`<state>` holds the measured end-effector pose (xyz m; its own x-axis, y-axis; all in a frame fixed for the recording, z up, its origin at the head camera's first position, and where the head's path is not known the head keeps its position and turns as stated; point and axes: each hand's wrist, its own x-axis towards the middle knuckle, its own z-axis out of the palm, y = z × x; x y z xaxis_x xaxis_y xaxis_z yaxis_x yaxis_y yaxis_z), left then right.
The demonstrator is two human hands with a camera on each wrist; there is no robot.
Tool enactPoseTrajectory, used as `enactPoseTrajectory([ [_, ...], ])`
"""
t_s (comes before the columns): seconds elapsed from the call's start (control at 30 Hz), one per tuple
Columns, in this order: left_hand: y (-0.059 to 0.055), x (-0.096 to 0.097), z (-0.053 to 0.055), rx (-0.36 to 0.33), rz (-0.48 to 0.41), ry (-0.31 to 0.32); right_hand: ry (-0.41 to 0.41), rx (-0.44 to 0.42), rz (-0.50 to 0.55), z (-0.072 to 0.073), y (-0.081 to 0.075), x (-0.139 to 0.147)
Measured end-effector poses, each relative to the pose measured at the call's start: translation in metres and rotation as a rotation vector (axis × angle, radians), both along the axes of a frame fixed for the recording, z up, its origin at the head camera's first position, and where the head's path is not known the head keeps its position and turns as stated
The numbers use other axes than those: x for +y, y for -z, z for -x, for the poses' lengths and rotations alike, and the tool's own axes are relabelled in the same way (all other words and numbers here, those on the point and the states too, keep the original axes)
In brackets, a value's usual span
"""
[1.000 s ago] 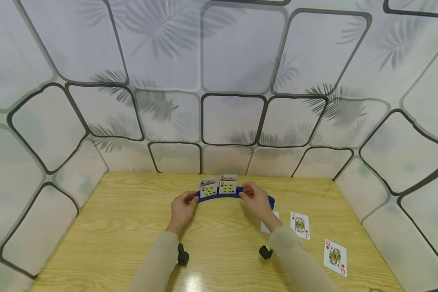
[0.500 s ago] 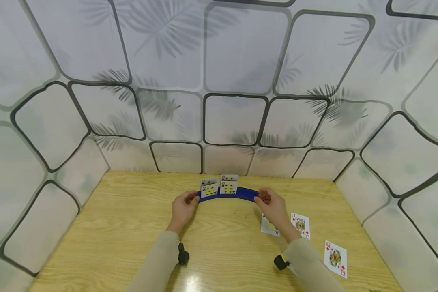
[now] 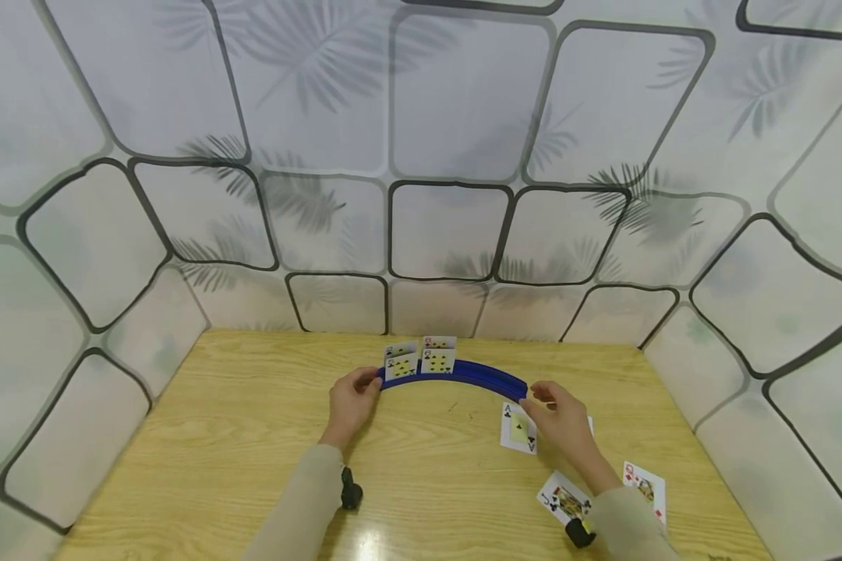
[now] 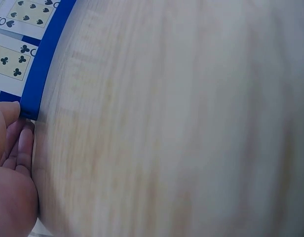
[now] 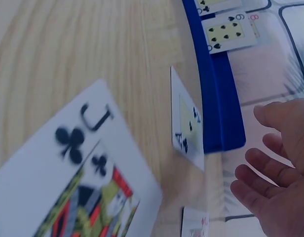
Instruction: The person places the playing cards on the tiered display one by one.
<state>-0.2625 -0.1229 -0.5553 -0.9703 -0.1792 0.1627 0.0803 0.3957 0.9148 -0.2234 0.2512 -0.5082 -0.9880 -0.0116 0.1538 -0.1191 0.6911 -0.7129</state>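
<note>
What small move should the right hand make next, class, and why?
Probably the right hand should pick up the ace of clubs: that card lies close by, the hand holds nothing, the blue card holder is bare along its right part, and the left hand grips its left end.

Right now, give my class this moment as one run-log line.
left hand: pinches left end of blue rack; right hand: empty, near rack's right end; rack: two card pairs; table: ace of clubs, jack of clubs, queen
</note>
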Motion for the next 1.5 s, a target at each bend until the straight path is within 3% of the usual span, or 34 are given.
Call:
enactPoseTrajectory([
  [0.23,0.001,-0.001,-0.001,-0.01,-0.016,-0.004,-0.045,0.092,-0.095,-0.008,0.007,0.015],
  [0.37,0.0,-0.002,-0.001,-0.016,-0.02,-0.005,-0.078,0.104,-0.153,-0.011,0.012,0.021],
  [0.67,0.0,-0.001,-0.002,-0.007,-0.009,-0.003,-0.089,-0.045,-0.255,-0.015,0.016,0.026],
  [0.87,0.0,-0.001,-0.001,-0.005,-0.009,0.0,-0.089,-0.055,-0.286,-0.014,0.018,0.026],
  [1.07,-0.001,0.0,-0.001,-0.009,-0.008,-0.001,-0.108,-0.117,-0.302,-0.015,0.02,0.025],
  [1.5,-0.001,-0.001,-0.002,-0.009,-0.02,-0.001,-0.12,-0.103,-0.34,-0.015,0.019,0.022],
])
